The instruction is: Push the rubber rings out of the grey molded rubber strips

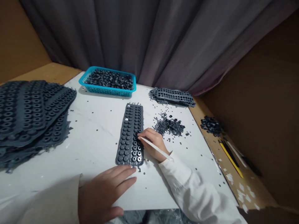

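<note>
A long dark grey rubber strip point(130, 133) moulded with rows of small rings lies lengthwise on the white table top point(93, 146). My right hand point(153, 143) is closed in a pinch on a thin white stick point(155, 148), whose tip touches the strip's right edge about midway down. My left hand point(105, 191) lies flat and open on the table, its fingertips at the strip's near end. Both arms wear white sleeves.
A thick stack of the same ringed sheets point(30, 112) fills the left side. A turquoise basket point(107, 81) of loose dark rings stands at the back. Emptied strips point(173, 96) lie back right, a heap of scraps point(169, 126) beside my right hand, yellow and dark tools point(231, 155) at right.
</note>
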Motion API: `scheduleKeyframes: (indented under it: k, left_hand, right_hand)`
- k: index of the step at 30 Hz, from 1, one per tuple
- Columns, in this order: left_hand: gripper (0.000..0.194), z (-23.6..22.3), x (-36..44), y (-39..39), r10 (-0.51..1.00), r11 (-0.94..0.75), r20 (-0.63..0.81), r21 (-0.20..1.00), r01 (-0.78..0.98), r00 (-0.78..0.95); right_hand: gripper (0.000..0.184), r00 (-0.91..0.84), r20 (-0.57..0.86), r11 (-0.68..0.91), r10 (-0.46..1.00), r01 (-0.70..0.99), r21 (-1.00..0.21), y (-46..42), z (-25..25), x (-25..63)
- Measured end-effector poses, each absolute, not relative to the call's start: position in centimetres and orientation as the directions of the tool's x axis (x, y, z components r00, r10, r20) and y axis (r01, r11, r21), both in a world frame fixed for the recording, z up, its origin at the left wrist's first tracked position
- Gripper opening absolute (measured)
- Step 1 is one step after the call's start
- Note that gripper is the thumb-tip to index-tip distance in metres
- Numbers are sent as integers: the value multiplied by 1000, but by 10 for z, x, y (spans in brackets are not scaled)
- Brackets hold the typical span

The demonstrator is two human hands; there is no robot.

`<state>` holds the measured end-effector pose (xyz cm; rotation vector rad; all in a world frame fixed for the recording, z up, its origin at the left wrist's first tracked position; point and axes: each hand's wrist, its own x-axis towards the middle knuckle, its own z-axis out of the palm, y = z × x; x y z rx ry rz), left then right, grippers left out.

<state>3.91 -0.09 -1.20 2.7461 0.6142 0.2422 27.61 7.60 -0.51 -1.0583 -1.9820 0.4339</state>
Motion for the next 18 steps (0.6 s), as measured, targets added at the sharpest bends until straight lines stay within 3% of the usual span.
scheduleKeyframes:
  k: [5,11,16,18]
  left_hand:
    - [64,-29,46,-8,453,-884,267,262,388,851]
    - [66,-16,44,-9,503,-858,272,266,438,820]
    - [68,-34,51,-7,466,-884,510,232,406,723]
    - [70,-46,54,-10,491,-870,545,257,422,680]
  right_hand:
    - [12,-313,495,582,810,530,-617,83,-13,277]
    - [10,-316,511,591,799,564,-576,85,-11,275]
    - [8,-320,533,611,783,557,-562,82,-9,275]
    - [9,-310,527,601,791,556,-575,81,-9,275]
